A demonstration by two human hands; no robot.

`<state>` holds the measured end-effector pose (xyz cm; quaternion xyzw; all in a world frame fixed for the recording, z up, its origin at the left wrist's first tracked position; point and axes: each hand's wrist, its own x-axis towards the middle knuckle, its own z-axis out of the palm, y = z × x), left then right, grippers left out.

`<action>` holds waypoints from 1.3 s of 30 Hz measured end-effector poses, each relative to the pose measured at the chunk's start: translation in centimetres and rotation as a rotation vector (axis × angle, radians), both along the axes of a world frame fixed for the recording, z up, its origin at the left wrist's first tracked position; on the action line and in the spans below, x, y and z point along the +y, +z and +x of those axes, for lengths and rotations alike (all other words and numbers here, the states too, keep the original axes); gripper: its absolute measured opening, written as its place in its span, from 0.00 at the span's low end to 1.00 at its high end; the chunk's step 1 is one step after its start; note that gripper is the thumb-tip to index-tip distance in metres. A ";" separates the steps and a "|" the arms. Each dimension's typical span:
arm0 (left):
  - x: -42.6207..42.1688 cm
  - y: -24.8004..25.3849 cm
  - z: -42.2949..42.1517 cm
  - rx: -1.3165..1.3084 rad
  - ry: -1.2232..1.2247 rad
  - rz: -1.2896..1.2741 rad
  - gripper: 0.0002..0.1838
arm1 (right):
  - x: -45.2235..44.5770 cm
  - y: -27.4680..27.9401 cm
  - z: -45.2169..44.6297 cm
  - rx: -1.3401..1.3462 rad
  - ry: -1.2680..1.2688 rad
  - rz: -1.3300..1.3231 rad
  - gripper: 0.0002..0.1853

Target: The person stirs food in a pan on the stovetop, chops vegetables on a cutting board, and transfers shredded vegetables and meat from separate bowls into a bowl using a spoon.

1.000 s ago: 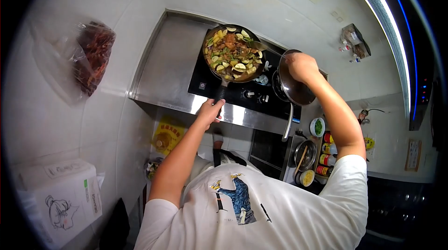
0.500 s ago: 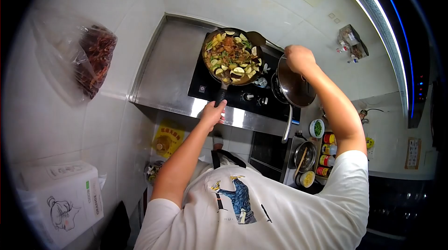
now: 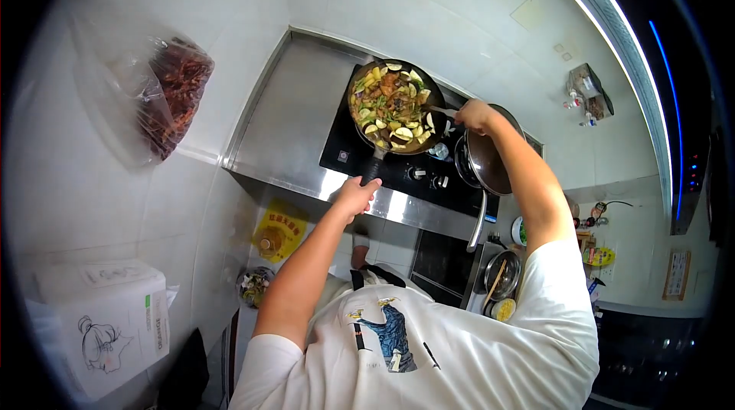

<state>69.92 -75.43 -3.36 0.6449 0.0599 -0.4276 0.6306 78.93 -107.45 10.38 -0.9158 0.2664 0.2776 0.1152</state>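
Observation:
A dark frying pan (image 3: 439, 94) sits on the black cooktop (image 3: 337, 142), full of chopped food (image 3: 392, 110) with pale slices and green and yellow pieces. My left hand (image 3: 357, 197) is closed around the pan's black handle. My right hand (image 3: 476, 115) grips a spatula (image 3: 442, 110) whose blade is down in the food at the pan's right side. Beneath my right forearm, a second pan with a glass lid (image 3: 488, 161) stands partly hidden, its long metal handle (image 3: 477, 222) pointing toward me.
A bare steel counter (image 3: 279, 111) lies left of the cooktop. At the right are a metal bowl (image 3: 501, 272) with chopsticks across it and a small bowl of yellow bits (image 3: 503, 309). A plastic bag of dark red food (image 3: 180, 96) hangs on the left wall.
My right hand has come down and left, and the spatula blade has gone from the pan's upper right rim into the food. My left hand still holds the handle.

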 end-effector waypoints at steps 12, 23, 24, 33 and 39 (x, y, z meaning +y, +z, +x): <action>-0.2 -0.5 0.0 0.004 0.015 0.008 0.18 | 9.8 6.2 -6.8 -0.015 0.703 -0.505 0.09; 0.4 0.4 0.4 0.008 -0.008 -0.003 0.19 | 2.1 9.0 0.7 -0.099 0.410 -0.478 0.12; 0.4 0.3 0.4 0.010 -0.004 0.000 0.19 | 1.4 8.3 1.8 -0.098 0.414 -0.474 0.12; 0.4 0.0 0.7 0.028 0.025 0.001 0.21 | 2.8 3.7 5.0 -0.089 0.644 -0.418 0.12; 0.8 0.5 0.9 0.051 -0.039 -0.012 0.23 | 5.8 4.6 0.4 -0.057 0.902 -0.502 0.09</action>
